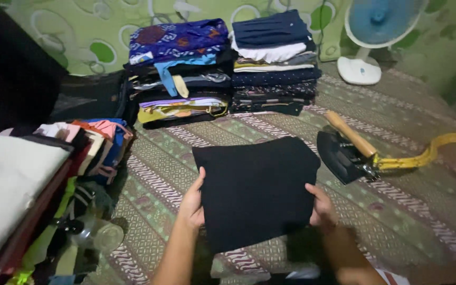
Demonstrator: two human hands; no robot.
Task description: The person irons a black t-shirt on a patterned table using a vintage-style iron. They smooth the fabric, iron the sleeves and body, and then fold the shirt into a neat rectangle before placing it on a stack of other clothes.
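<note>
Folded black cloth (254, 190) at frame centre, gripped between left hand (192, 203) and right hand (320, 206), both closed on its side edges.

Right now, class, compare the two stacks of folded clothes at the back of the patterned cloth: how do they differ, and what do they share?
The left stack is topped by a bright blue patterned garment; the right stack is topped by a plain navy one. The left stack mixes many colours, with yellow and light blue showing; the right stack is mostly navy and white. The left stack's edges look looser, the right stack's squarer. Both hold folded clothes, side by side, touching.
</note>
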